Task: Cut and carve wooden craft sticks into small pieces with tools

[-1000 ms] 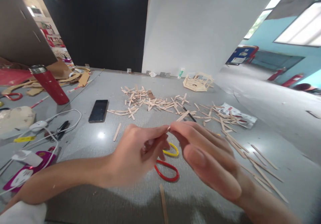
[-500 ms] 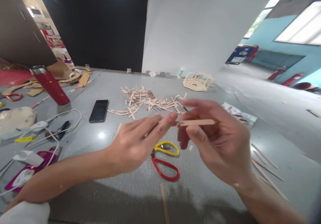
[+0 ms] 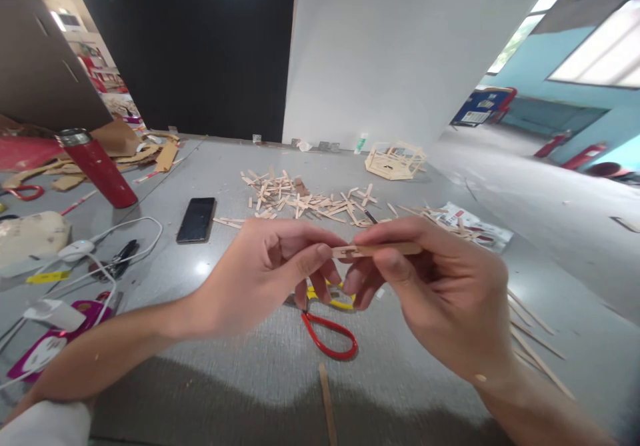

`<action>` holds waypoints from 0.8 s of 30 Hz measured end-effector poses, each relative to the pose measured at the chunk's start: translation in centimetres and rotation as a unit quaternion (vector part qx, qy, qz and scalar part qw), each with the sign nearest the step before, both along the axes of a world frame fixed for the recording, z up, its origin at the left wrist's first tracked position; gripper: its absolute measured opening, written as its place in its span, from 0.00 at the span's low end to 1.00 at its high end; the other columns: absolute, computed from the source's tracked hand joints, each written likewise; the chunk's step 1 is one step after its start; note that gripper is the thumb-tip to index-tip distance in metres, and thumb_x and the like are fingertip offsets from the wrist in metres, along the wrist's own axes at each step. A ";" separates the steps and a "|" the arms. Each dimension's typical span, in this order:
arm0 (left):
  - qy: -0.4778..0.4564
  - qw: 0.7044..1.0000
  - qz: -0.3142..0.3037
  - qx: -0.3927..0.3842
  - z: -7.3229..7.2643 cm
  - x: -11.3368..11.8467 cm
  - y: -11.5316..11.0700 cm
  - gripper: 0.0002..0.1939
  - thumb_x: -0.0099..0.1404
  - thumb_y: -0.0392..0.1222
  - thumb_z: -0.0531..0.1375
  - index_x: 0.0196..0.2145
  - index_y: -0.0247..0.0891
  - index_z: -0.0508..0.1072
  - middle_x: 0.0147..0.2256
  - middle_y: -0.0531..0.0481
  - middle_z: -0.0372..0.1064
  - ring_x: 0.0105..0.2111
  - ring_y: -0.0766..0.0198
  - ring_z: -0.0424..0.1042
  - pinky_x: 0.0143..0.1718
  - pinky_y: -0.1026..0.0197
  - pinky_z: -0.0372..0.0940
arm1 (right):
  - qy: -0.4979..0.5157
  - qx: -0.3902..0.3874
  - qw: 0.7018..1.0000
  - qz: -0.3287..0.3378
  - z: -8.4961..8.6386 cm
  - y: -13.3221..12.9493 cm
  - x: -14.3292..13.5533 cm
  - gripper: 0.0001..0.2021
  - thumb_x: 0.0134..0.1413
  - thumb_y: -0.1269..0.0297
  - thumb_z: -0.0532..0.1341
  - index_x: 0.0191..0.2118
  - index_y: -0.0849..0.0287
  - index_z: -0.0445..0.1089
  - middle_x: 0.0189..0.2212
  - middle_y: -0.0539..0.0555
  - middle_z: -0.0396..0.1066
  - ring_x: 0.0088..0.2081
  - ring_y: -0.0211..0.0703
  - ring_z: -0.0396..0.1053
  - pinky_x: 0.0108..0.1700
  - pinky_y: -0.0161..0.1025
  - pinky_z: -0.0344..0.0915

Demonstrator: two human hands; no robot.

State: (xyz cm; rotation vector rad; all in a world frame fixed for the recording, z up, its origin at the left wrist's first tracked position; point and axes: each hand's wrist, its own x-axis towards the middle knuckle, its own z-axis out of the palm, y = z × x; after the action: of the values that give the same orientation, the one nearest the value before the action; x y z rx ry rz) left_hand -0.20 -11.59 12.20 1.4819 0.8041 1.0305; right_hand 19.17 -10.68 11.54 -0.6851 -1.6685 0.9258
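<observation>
Between my two hands, above the table, is a flat wooden craft stick [image 3: 393, 249] with a ragged, broken-looking left end. My right hand [image 3: 445, 279] pinches it between thumb and fingers. At that left end, my left hand [image 3: 270, 273] closes thumb and forefinger on a short pale piece of the wood; whether it is joined to the rest, I cannot tell. Below the hands lie scissors [image 3: 333, 336] with one red and one yellow handle, their yellow loop partly hidden by my fingers. A single craft stick [image 3: 327, 399] rests near the front edge.
A pile of cut stick pieces [image 3: 300, 199] spreads across the back middle, a small wooden stick frame [image 3: 395, 163] behind it. On the left are a phone [image 3: 197, 221], a red flask [image 3: 103, 173] and a purple power strip [image 3: 75, 339] with cables. Several long sticks [image 3: 540, 353] lie right.
My left hand has turned from nearly flat, fingers pointing right, to a thumb-and-forefinger pinch at the stick's left end. My right fingers have closed in around the stick.
</observation>
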 end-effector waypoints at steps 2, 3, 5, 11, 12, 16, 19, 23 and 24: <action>-0.010 1.000 -0.001 -0.010 0.0 0.0 0.0 0.09 0.72 0.39 0.58 0.41 0.32 0.75 0.28 0.49 0.75 0.24 0.69 0.73 0.23 0.70 0.68 | 0.018 -0.017 0.999 0.024 0.1 0.1 0.1 0.05 0.63 0.60 0.64 0.42 0.54 0.74 0.26 0.49 0.77 0.23 0.40 0.76 0.21 0.35 0.76; -0.016 1.000 -0.003 -0.014 0.0 0.0 0.0 0.08 0.72 0.40 0.58 0.41 0.32 0.75 0.28 0.49 0.74 0.24 0.69 0.73 0.23 0.70 0.68 | 0.025 -0.028 0.999 0.037 0.2 0.2 0.2 0.06 0.62 0.60 0.65 0.43 0.54 0.74 0.27 0.50 0.78 0.24 0.40 0.77 0.21 0.35 0.76; -0.032 0.999 -0.006 -0.018 0.1 0.0 0.0 0.08 0.72 0.40 0.58 0.40 0.32 0.73 0.28 0.50 0.74 0.24 0.70 0.72 0.23 0.70 0.68 | 0.025 -0.050 0.996 0.073 0.3 0.5 0.4 0.08 0.59 0.61 0.67 0.44 0.54 0.74 0.31 0.51 0.78 0.26 0.41 0.78 0.21 0.35 0.76; -0.055 0.997 -0.030 -0.033 0.0 0.0 0.1 0.07 0.72 0.40 0.59 0.37 0.33 0.71 0.27 0.50 0.74 0.23 0.70 0.73 0.22 0.71 0.67 | -0.002 -0.148 0.975 0.166 0.1 1.6 0.9 0.06 0.63 0.63 0.63 0.39 0.59 0.75 0.27 0.50 0.75 0.21 0.35 0.73 0.20 0.30 0.73; -0.053 0.997 -0.035 -0.037 -0.1 0.0 0.1 0.08 0.72 0.41 0.59 0.37 0.33 0.70 0.27 0.50 0.74 0.23 0.70 0.73 0.22 0.70 0.67 | 0.003 -0.168 0.970 0.178 0.0 1.7 1.0 0.06 0.63 0.62 0.64 0.39 0.59 0.75 0.26 0.50 0.75 0.20 0.34 0.72 0.19 0.29 0.72; -0.042 0.998 -0.021 -0.049 0.0 0.1 0.0 0.10 0.70 0.43 0.62 0.36 0.33 0.70 0.25 0.51 0.73 0.22 0.70 0.72 0.22 0.70 0.67 | 0.020 -0.219 0.951 0.219 -0.2 2.4 1.1 0.06 0.60 0.62 0.66 0.37 0.60 0.75 0.28 0.50 0.75 0.18 0.31 0.70 0.18 0.27 0.69; -0.035 0.998 -0.010 -0.044 0.1 0.2 -0.1 0.09 0.70 0.42 0.61 0.35 0.33 0.71 0.25 0.52 0.73 0.20 0.71 0.71 0.21 0.71 0.66 | 0.025 -0.238 0.941 0.240 -0.2 2.7 1.1 0.06 0.60 0.63 0.66 0.37 0.59 0.74 0.28 0.49 0.75 0.18 0.31 0.70 0.17 0.27 0.69; -0.032 0.999 -0.008 -0.027 0.1 0.3 0.0 0.07 0.70 0.38 0.60 0.34 0.32 0.71 0.24 0.52 0.73 0.20 0.73 0.70 0.21 0.73 0.64 | 0.036 -0.256 0.933 0.251 -0.3 3.0 0.9 0.06 0.58 0.63 0.67 0.36 0.60 0.75 0.27 0.49 0.74 0.18 0.30 0.70 0.18 0.26 0.69; -0.031 0.999 -0.006 -0.025 0.2 0.3 -0.1 0.07 0.70 0.37 0.60 0.34 0.32 0.71 0.24 0.52 0.73 0.20 0.73 0.70 0.21 0.73 0.64 | 0.042 -0.259 0.931 0.254 -0.4 3.0 0.8 0.06 0.58 0.64 0.68 0.36 0.60 0.75 0.27 0.49 0.74 0.18 0.31 0.70 0.18 0.26 0.69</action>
State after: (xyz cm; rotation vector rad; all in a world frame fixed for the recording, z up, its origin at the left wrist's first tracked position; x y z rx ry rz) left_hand 0.09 -11.65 12.35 1.4039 0.7702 1.0366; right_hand 19.99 -7.68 11.18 -0.5452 -1.5576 1.7825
